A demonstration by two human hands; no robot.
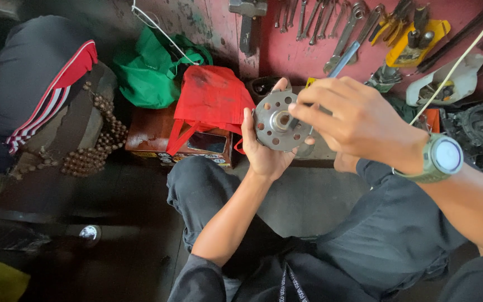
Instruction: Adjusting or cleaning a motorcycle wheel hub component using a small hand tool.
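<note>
A round grey metal disc (275, 124) with a ring of holes and a central hub is held upright in my left hand (261, 150), fingers wrapped round its edge. My right hand (348, 117) reaches across the disc's right side, fingertips pinched at its face; what they pinch is too small to tell. A green wristwatch (441, 158) sits on my right wrist. Both hands hover above my knees in dark trousers.
A red bag (210, 100) and a green bag (152, 70) lie on a brown box behind the disc. Wrenches (346, 31) and pliers lie on a red surface at the top. A seated person's leg (34, 84) with striped trousers is at left, beside a bead mat.
</note>
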